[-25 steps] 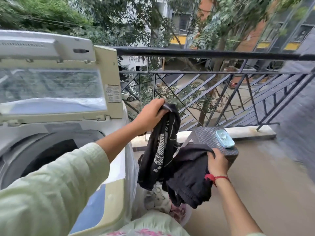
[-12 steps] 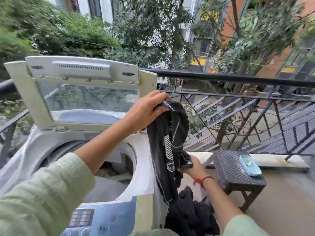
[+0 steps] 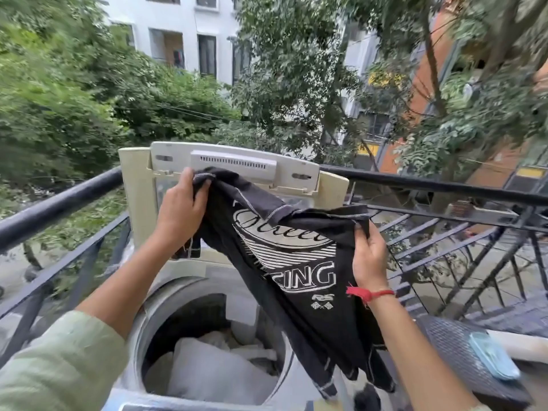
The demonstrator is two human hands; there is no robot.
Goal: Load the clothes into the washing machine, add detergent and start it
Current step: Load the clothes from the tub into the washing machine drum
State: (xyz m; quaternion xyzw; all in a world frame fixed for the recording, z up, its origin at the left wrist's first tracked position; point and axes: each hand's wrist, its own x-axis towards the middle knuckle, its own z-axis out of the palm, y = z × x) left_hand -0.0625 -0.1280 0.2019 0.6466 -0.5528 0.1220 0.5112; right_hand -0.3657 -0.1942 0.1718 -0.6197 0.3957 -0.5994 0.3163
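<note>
Balcony rail [image 3: 59, 203] behind; black shirt [image 3: 296, 310] covers washer drum [image 3: 178, 321] edge

You've got a black metal railing [image 3: 59, 203] running round your balcony, with diagonal bars under the top rail. Down at your lower right there's a small dark woven stool [image 3: 450, 345] just inside the railing, and a pale blue oblong case [image 3: 493, 358] lies flat on top of it. Past the rail it's all leafy trees [image 3: 74, 99], a white building [image 3: 178, 25] behind them and an orange one [image 3: 393, 158] off to your right.
</note>
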